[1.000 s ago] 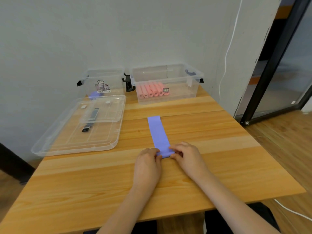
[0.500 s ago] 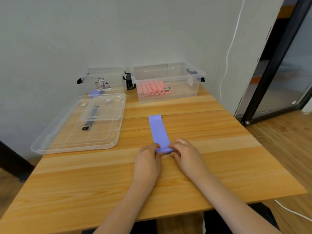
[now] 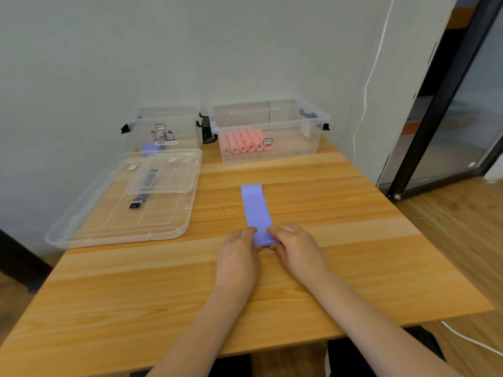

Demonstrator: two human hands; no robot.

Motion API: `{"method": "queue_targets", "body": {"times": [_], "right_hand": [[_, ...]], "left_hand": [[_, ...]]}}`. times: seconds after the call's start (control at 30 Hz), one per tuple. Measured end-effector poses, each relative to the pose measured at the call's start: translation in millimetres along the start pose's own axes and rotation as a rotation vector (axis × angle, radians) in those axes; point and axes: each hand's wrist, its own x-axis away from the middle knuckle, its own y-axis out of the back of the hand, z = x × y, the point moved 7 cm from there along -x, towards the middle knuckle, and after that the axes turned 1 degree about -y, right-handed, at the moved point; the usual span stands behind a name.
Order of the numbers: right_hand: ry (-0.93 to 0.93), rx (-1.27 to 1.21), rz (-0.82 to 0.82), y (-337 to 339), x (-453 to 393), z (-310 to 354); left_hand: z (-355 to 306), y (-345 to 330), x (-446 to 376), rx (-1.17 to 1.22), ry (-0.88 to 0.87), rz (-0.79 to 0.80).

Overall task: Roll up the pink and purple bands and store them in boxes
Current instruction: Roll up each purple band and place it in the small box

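A purple band [image 3: 255, 210] lies flat on the wooden table [image 3: 340, 240], running away from me. Its near end is curled into a small roll under my fingers. My left hand [image 3: 239, 257] pinches the roll's left side and my right hand [image 3: 294, 251] pinches its right side. Several rolled pink bands [image 3: 245, 142] lie in the larger clear box [image 3: 307, 137] at the back. A purple roll [image 3: 148, 149] shows in the smaller clear box [image 3: 163, 129] at the back left.
Two clear box lids [image 3: 119, 202], one stacked on the other, lie at the table's left. The wall stands right behind the boxes. A white cable [image 3: 366, 85] runs down the wall at the right. A dark door frame [image 3: 435, 99] stands beyond the table's right edge.
The rolled near end has advanced away from me, so the flat part of the purple band is shorter. Both hands have moved forward with it.
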Motion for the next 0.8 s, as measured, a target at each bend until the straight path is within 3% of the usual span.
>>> {"method": "queue_targets", "body": {"times": [0.1,0.37,0.57,0.8], "right_hand": [[-0.066,-0.038,0.019,1,-6,-6],[0.019,0.077,-0.071,1,-6,-2],[-0.034,-0.05,-0.059,2,-9,-8],[-0.013,0.028,-0.125,2,-13,-5]], "left_hand": [[-4,1,0,-0.069,-0.036,-0.001],[-8,-3,-5,-0.228,-0.099,-0.007],[-22,0,-3,-0.423,-0.232,-0.048],[-9,-4,-15,-0.335,-0.158,-0.01]]}}
